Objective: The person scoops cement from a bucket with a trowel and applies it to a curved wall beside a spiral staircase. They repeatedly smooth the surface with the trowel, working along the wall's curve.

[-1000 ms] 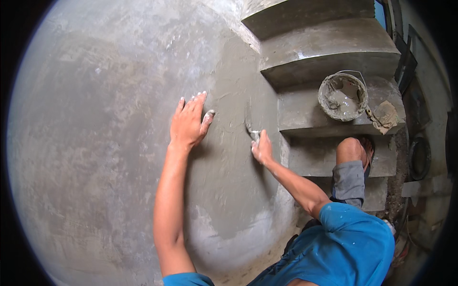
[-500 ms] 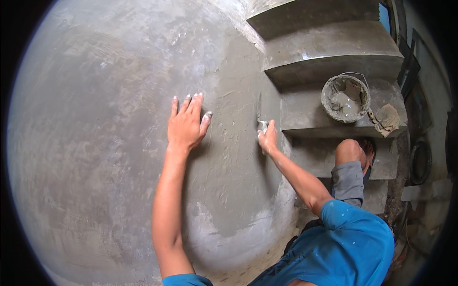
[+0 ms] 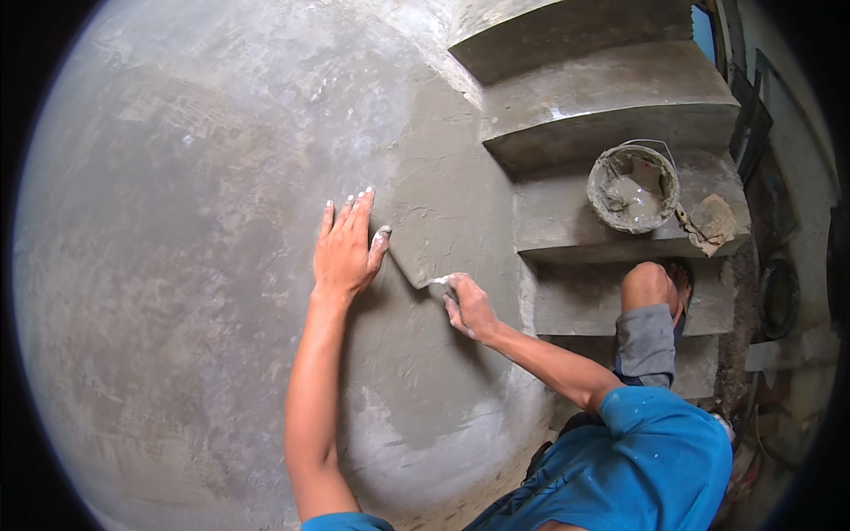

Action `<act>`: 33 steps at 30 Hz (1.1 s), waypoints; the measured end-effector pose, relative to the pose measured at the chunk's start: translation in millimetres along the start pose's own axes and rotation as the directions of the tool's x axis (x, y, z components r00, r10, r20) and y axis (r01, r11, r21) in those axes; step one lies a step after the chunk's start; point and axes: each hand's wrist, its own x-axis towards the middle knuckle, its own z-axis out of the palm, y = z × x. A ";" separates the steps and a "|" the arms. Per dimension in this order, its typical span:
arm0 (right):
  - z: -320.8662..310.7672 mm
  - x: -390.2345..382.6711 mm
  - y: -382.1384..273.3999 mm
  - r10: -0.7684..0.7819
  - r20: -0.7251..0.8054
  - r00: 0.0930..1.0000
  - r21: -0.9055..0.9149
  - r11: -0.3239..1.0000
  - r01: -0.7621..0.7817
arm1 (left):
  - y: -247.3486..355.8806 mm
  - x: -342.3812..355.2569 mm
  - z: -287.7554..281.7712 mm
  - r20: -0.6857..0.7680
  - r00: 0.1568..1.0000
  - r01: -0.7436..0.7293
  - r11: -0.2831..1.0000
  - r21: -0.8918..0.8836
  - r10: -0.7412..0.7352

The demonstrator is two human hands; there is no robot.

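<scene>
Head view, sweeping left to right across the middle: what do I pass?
Plastered wall → left hand flat on it → right hand with a trowel → concrete steps → mortar bucket → crumpled sack.

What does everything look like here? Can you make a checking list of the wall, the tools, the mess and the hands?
Surface: grey plastered wall, darker wet patch near the steps.
Job's things: trowel flat on the wet patch; bucket with grey mix on a step.
Clutter: crumpled sack scrap beside the bucket.
Hands: left hand flat on the wall; right hand gripping the trowel handle.
Cables: nothing seen.
Surroundings: concrete steps; bent knee.
</scene>
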 end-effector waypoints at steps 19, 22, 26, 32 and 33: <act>-6.7 13.1 39.0 0.547 -0.134 0.826 0.041 0.836 -0.547 | -11.9 -12.9 -18.4 -0.220 0.972 0.043 0.986 -0.162 -0.078; -4.9 18.7 65.5 0.663 -0.073 0.745 0.038 0.748 -0.662 | -5.0 -13.7 -16.1 -0.162 0.986 0.022 0.993 -0.116 -0.041; 10.9 8.5 34.2 0.619 0.009 0.785 0.018 0.785 -0.619 | -4.3 -9.7 -13.3 -0.128 0.991 0.027 0.993 -0.113 -0.041; 3.9 -20.1 -20.6 0.236 0.019 0.972 0.117 0.965 -0.236 | -6.7 -10.3 -13.4 -0.136 0.990 0.019 0.993 -0.117 -0.035; -3.0 -18.1 -12.7 0.245 -0.017 0.969 0.093 0.966 -0.242 | -6.7 -10.5 -14.5 -0.129 0.991 0.017 0.993 -0.118 -0.032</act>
